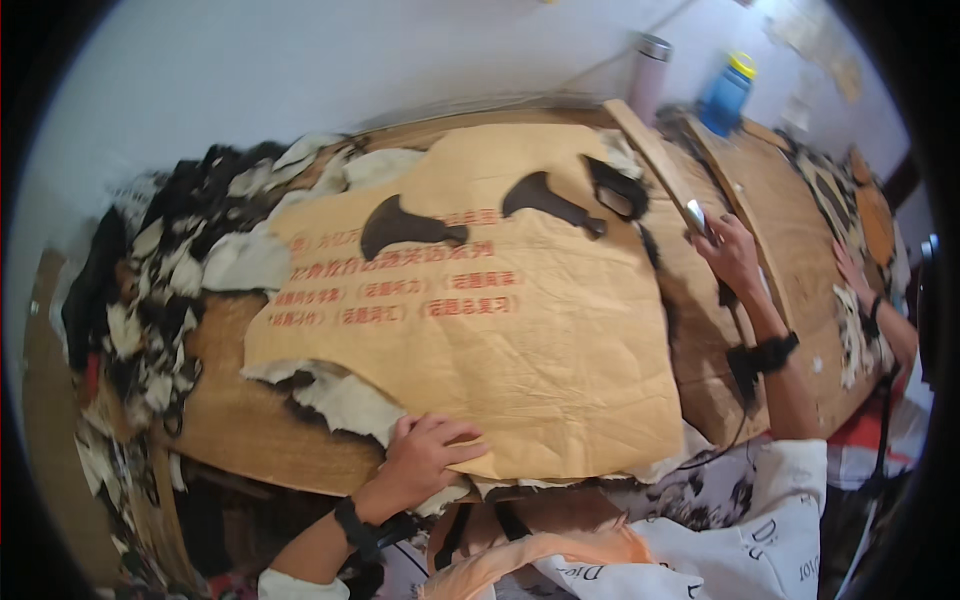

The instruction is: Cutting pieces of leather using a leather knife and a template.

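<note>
My left hand (425,465) lies palm down at the near edge of the tan sheet (580,370), fingers a little spread, tips resting on it, gripping nothing. My right hand (733,255), off the sheet's right side, is curled round a small tool (693,213) with a bright metal tip; blur hides its exact kind. That tip overlies the lower end of a wooden strip (655,155); whether they touch, I cannot tell. The sheet runs away from my left fingers and sits between my two hands. Pale hide (345,400) shows beneath it, left of those fingers. Two dark blades, one (405,235) straight ahead of my left fingers, the other (548,203) nearer my right, seem to weigh the far part down. As I judge it, light, even pressure from the left fingers suits best, since hard pushing could ruck the paper over the uneven hide. The metal tip is best pointed away from my left hand. A co-worker's hand (855,275) rests right of my right fingers, so elbow room matters.
</note>
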### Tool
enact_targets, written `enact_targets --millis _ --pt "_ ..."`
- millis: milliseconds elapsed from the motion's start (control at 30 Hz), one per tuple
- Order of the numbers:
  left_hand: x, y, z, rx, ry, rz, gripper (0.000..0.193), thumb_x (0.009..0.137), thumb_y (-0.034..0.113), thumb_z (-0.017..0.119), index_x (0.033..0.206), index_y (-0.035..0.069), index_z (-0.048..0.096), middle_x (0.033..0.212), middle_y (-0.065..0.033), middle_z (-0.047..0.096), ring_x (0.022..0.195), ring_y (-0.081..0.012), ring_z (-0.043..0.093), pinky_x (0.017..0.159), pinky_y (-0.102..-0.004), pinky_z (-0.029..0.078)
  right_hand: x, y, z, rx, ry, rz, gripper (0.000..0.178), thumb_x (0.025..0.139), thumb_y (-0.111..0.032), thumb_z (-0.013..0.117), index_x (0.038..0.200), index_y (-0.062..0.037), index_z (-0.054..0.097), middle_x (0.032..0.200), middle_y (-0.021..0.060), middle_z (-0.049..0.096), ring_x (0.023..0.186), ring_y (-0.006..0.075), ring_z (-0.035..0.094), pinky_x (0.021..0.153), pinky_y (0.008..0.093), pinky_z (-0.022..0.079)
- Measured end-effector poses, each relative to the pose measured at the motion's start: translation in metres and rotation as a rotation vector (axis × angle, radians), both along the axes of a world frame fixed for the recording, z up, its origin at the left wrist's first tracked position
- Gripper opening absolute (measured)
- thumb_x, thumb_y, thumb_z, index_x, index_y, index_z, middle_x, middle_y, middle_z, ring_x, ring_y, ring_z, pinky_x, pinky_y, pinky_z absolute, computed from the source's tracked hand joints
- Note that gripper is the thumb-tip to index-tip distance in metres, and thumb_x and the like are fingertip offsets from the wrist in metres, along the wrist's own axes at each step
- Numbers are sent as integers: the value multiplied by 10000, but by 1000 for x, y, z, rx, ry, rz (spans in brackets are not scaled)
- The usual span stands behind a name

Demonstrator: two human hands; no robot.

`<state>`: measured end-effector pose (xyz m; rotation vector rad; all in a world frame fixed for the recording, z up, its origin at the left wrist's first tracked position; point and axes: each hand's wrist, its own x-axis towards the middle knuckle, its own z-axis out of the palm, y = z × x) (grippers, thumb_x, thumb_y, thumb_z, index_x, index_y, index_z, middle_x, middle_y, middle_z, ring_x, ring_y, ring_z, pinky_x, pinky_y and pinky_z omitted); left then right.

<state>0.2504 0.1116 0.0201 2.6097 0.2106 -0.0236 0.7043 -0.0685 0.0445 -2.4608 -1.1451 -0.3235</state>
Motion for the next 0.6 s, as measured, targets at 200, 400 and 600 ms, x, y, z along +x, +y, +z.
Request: enact_targets --millis 200,400,600 --pt "-5 3 -10 -59 -64 1 474 634 103 640 1078 268 653 1138 56 572 1050 -180 482 882 -377 309 -115 85 16 -103 174 640 385 709 -151 672 1092 -148 645 842 142 518 693 308 564 627 381 477" --pt "-6 2 -17 -48 -79 -43 506 631 161 672 1119 285 617 1191 72 519 1090 -165 453 868 -397 319 -166 176 -13 -191 171 720 425 722 -200 671 1139 -137 624 842 146 506 748 317 576 653 390 465" --pt "-7 8 -18 -141 -151 -86 443 683 247 680 1118 205 610 1193 48 522 1105 -179 447 888 -403 323 -180 200 -25 -194 185 743 449 726 -197 651 1172 -174 607 968 170 536 801 339 595 698 389 482"
